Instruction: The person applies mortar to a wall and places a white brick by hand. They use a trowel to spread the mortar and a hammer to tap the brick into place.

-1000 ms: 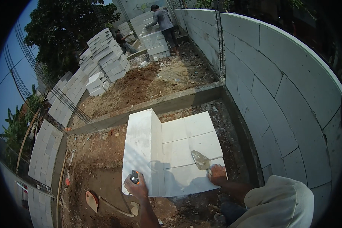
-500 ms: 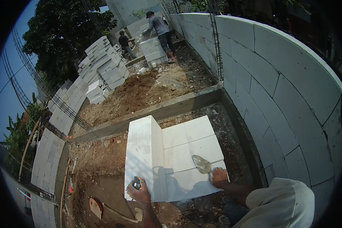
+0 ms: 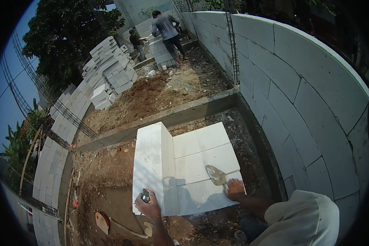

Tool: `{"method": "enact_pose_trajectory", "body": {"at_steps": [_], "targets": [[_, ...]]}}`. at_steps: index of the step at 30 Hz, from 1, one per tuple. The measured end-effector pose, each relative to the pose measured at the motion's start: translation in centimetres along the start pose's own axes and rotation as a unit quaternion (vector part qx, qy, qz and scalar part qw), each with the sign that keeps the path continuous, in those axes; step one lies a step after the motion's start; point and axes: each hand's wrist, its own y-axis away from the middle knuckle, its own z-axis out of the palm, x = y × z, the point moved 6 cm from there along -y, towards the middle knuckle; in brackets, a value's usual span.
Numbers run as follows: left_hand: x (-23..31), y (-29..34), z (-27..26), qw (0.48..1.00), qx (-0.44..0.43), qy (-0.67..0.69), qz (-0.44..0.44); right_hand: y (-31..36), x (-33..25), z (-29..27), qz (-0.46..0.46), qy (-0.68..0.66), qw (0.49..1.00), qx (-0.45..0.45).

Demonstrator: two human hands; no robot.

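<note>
My left hand (image 3: 151,208) is closed around a small black-and-orange tape measure (image 3: 146,196). It rests at the near end of a tall white lightweight block (image 3: 147,164). To its right, my right hand (image 3: 235,190) grips the handle of a trowel (image 3: 216,175) with a leaf-shaped blade. That blade lies over the top of lower white blocks (image 3: 203,139), which sit tightly side by side against the tall one. Shadows fall across the near part of these blocks. No tape can be made out coming from the case.
A white block wall (image 3: 283,86) curves along the right. A concrete beam (image 3: 164,117) crosses behind the blocks. Stacked blocks (image 3: 115,69) and two people, one in a grey shirt (image 3: 167,28), are farther off. A long-handled tool (image 3: 127,229) lies on the ground near left.
The grey-shirted person at the back has shifted stance and stands more upright, an arm bent back. My hands keep nearly the same places on the blocks; the view has shifted slightly.
</note>
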Motion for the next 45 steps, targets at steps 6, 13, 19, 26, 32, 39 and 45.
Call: {"method": "enact_pose_trajectory", "body": {"at_steps": [6,13,19,26,32,39,45], "targets": [[0.22,-0.1,0.08,1.0,-0.011,0.005,-0.006,-0.01,-0.14,-0.48,-0.003,-0.012,1.0,0.009],[0.39,0.0,-0.23,0.999,-0.022,0.011,-0.025,-0.08,-0.25,-0.53,-0.006,-0.02,1.0,0.017],[0.14,-0.02,0.02,1.0,-0.018,0.011,-0.014,-0.13,0.1,0.18,-0.002,-0.011,1.0,-0.011],[0.17,-0.01,-0.08,1.0,-0.017,0.006,-0.015,-0.26,-0.06,0.05,0.01,-0.004,1.0,-0.017],[0.24,-0.08,-0.07,1.0,-0.019,0.009,-0.014,-0.09,-0.2,-0.27,0.007,-0.015,1.0,0.004],[0.28,-0.03,-0.22,1.0,-0.022,0.011,-0.018,-0.25,-0.14,-0.19,0.014,-0.014,1.0,-0.02],[0.38,-0.11,-0.07,0.999,-0.025,0.005,-0.02,-0.21,0.01,-0.03,0.016,-0.006,1.0,-0.022]]}}
